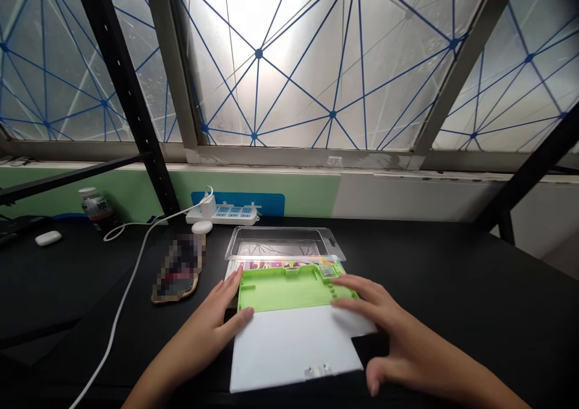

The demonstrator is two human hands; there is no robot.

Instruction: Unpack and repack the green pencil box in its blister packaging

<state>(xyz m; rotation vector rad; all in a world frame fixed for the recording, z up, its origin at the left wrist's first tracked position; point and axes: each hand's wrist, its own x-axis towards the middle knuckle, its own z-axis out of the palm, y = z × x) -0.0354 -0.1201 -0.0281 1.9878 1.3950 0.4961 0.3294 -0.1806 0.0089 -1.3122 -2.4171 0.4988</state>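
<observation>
My left grip (210, 315) is open, fingers parted, at the left side of a light green case (283, 291) just below the middle of the frame; the forefinger lies by its upper left corner and the thumb by its lower left one. My right grip (389, 324) is open too: its foremost fingertips reach over the case's right edge, while the thumb sits apart, low and to the right.

The case is shallow, with a raised rim and a small clear piece (328, 271) near its upper right corner. A white panel (294, 348) extends from its lower edge toward the bottom of the frame. Just above the case, a clear plastic shell (280, 249) lies on the black bench (443, 264), with a colourful printed strip (274, 265) showing between them.

Left of centre I have a phone (178, 270), its screen blurred, and a white cable (136, 270) curving from the lower left up to a power strip (226, 215) by the wall. A bottle (97, 207) leans farther left.
</observation>
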